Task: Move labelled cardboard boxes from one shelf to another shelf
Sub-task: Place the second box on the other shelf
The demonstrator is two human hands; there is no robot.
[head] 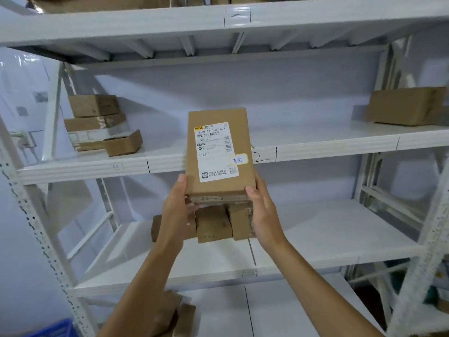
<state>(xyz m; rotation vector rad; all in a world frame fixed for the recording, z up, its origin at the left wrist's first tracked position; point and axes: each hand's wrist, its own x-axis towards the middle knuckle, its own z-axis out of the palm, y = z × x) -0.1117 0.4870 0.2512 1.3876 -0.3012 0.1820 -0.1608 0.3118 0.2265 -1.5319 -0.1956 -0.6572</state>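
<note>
White steel shelving (315, 139) fills your view, its middle shelf marked "2" level with the top half of the labelled cardboard box (218, 152) you hold. Your left hand (178, 207) and right hand (261, 210) clamp its lower corners from either side, equally near. Its long axis stands upright, label facing you, in front of the shelf edge, above three small boxes (213, 223) on the shelf below.

Blue crate (52, 328) — bottom left corner, beside the perforated upright (36, 229).
</note>
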